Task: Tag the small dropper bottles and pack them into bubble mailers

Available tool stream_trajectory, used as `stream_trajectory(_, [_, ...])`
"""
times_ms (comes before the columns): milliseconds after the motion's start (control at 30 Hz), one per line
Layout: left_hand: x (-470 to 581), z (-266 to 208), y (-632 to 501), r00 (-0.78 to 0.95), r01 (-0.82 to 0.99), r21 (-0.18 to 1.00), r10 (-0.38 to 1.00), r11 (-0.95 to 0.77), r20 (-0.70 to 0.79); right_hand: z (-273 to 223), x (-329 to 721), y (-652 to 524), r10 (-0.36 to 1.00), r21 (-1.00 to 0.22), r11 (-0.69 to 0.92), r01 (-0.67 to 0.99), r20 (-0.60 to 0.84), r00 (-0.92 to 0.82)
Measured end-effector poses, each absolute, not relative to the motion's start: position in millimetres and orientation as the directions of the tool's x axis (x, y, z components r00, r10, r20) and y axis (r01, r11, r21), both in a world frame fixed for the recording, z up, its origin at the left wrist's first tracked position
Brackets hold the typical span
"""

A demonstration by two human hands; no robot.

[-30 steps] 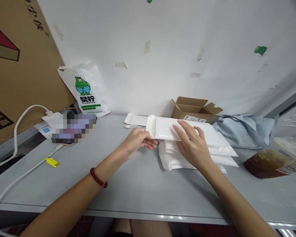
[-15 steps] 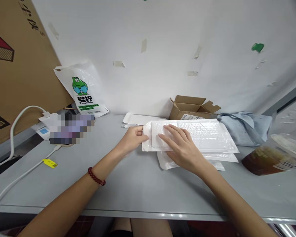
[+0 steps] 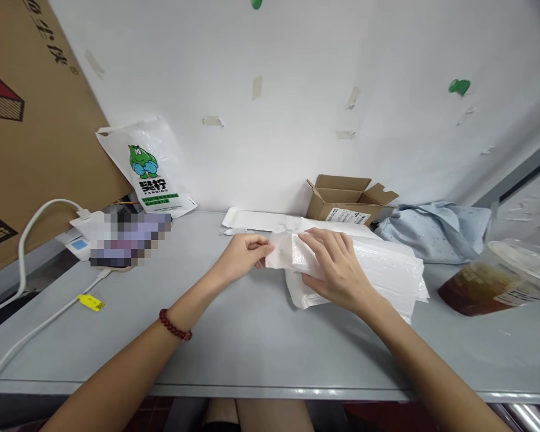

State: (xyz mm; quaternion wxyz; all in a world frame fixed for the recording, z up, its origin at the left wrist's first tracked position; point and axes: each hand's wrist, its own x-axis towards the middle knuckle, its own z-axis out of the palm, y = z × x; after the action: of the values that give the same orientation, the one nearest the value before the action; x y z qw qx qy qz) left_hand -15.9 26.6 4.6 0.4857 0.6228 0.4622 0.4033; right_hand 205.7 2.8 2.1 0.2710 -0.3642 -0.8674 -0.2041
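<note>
My left hand (image 3: 243,258) pinches the flap at the left end of a white bubble mailer (image 3: 373,261) between thumb and fingers. Over that mailer, my right hand (image 3: 339,270) curves its fingers along the upper side, with the thumb at the lower edge, gripping it. The mailer's surface is creased near the flap. Beneath it lies another white bubble mailer (image 3: 299,294), mostly covered. A further white mailer (image 3: 256,219) rests flat behind my hands, by the wall.
An open cardboard box (image 3: 342,201) stands at the back, beside a light blue cloth (image 3: 436,231). A lidded drink cup (image 3: 481,285) is at the right. Leftward are a white plastic bag (image 3: 150,171), a phone (image 3: 132,240) with a white cable (image 3: 40,324), and a large carton (image 3: 40,150).
The held mailer has tilted and turned, and its flap end now looks bent and creased. Both hands keep their hold. The camera view has shifted slightly.
</note>
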Motion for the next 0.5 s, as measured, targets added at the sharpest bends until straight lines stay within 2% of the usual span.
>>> stream_trajectory(100, [-32,7,37,0.022,0.260,0.962,0.997,-0.081,0.078,4,209,6,0.594,0.088,0.597,0.797,0.619,-0.513])
stream_trajectory(167, [-45,7,44,-0.065,0.369,0.926,0.992,-0.077,0.108,5,212,8,0.639,0.028,0.577,0.816,0.607,-0.473])
stream_trajectory(233, [-56,5,50,-0.043,0.555,0.827,0.989,-0.094,0.142,6,213,9,0.661,-0.011,0.576,0.817,0.595,-0.458])
stream_trajectory(333, [-61,-4,53,0.093,0.758,0.636,0.989,-0.144,0.114,5,213,10,0.668,-0.024,0.580,0.814,0.586,-0.459])
stream_trajectory(500, [-43,-19,44,0.217,0.845,0.482,0.972,-0.234,0.092,1,211,11,0.662,0.002,0.588,0.809,0.573,-0.483])
